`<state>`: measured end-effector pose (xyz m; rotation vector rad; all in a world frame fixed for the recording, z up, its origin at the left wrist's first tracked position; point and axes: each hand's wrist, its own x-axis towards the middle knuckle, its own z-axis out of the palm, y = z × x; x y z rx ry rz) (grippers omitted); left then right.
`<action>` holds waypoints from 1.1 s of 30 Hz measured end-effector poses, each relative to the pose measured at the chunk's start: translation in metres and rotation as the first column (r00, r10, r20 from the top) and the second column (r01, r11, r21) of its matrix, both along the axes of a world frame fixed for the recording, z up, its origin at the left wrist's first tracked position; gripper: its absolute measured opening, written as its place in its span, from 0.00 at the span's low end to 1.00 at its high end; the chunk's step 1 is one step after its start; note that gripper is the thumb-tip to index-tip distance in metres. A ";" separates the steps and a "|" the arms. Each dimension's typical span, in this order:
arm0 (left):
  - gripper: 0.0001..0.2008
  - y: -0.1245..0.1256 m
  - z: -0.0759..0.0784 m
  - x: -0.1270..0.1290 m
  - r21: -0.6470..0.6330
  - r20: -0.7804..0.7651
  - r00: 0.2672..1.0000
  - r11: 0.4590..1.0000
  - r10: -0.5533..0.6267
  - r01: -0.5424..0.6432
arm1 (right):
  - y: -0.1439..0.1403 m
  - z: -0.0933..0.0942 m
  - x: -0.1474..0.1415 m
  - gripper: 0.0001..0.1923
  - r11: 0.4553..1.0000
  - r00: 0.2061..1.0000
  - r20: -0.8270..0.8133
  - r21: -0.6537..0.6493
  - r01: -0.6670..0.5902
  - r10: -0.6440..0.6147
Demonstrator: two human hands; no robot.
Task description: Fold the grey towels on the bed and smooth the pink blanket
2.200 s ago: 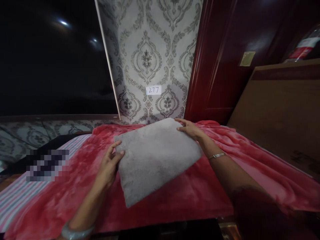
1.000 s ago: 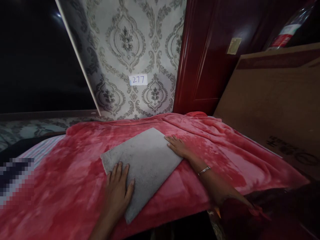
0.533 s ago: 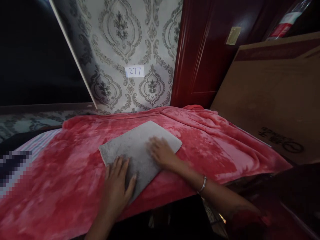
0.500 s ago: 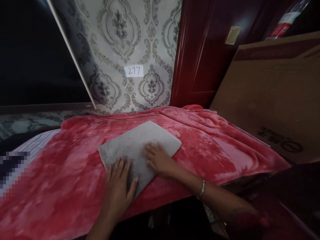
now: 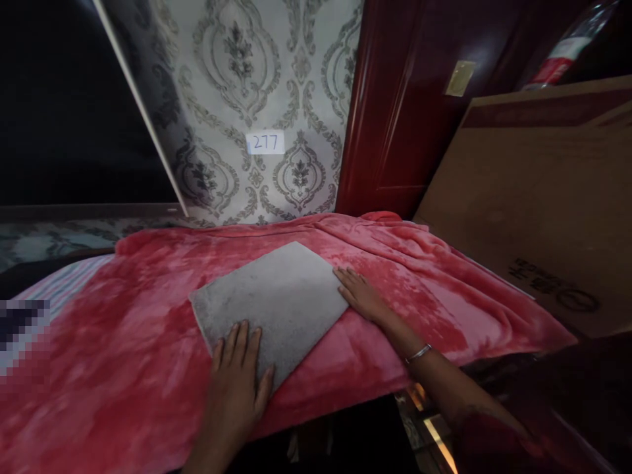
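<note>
A flat grey rectangular piece of cloth or mat (image 5: 276,289) lies at an angle on a red plush blanket (image 5: 148,342); I cannot tell its exact kind. My left hand (image 5: 239,368) rests flat on its near left part, fingers apart and thumb out to the right. At the right corner of the grey piece, my right hand (image 5: 359,295) lies palm down with fingers stretched out, covering that corner. A silvery bracelet (image 5: 419,353) circles my right wrist.
Behind the blanket stands a patterned wall with a paper label (image 5: 265,142) reading 277. A dark screen (image 5: 74,112) is at left. On the right are a red wooden panel (image 5: 390,118), a big cardboard box (image 5: 533,197) and a plastic bottle (image 5: 567,49).
My right hand has slid from the middle of the grey piece to its right corner. My left hand stays on the near left part.
</note>
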<state>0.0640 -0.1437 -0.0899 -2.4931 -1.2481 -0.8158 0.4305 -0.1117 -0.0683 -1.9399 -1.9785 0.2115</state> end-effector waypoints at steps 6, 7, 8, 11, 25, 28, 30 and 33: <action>0.25 -0.009 0.010 -0.006 0.031 0.059 0.995 0.996 -0.082 0.080 | 0.000 0.002 -0.002 0.31 0.998 0.999 0.035 -0.045 0.043 -0.041; 0.24 -0.010 0.012 -0.009 0.028 0.084 0.992 0.996 -0.092 0.090 | 0.001 0.007 -0.006 0.31 0.996 0.996 0.055 -0.055 0.070 -0.067; 0.23 -0.011 0.015 -0.012 0.031 0.111 0.990 0.996 -0.085 0.082 | 0.002 0.013 -0.013 0.31 0.995 0.993 0.081 -0.045 0.092 -0.088; 0.23 -0.013 0.020 -0.022 0.062 0.180 0.984 0.998 0.009 -0.020 | 0.004 0.035 -0.056 0.30 0.998 0.989 0.142 0.047 0.031 -0.038; 0.14 -0.011 0.016 -0.038 0.147 0.187 0.982 0.989 -0.026 -0.002 | 0.042 0.042 -0.213 0.32 0.768 0.759 0.118 -0.098 -0.633 0.640; 0.14 -0.013 0.013 -0.037 0.128 0.206 0.978 0.992 -0.019 -0.008 | 0.055 0.039 -0.183 0.33 0.878 0.860 0.173 -0.106 -0.468 0.479; 0.14 -0.015 0.013 -0.037 0.099 0.230 0.973 0.995 -0.016 -0.007 | 0.062 0.041 -0.161 0.33 0.945 0.921 0.217 -0.133 -0.301 0.324; 0.12 -0.011 0.020 -0.040 0.015 0.294 0.956 1.000 -0.028 0.025 | 0.069 0.049 -0.140 0.32 0.983 0.956 0.262 -0.157 -0.091 0.130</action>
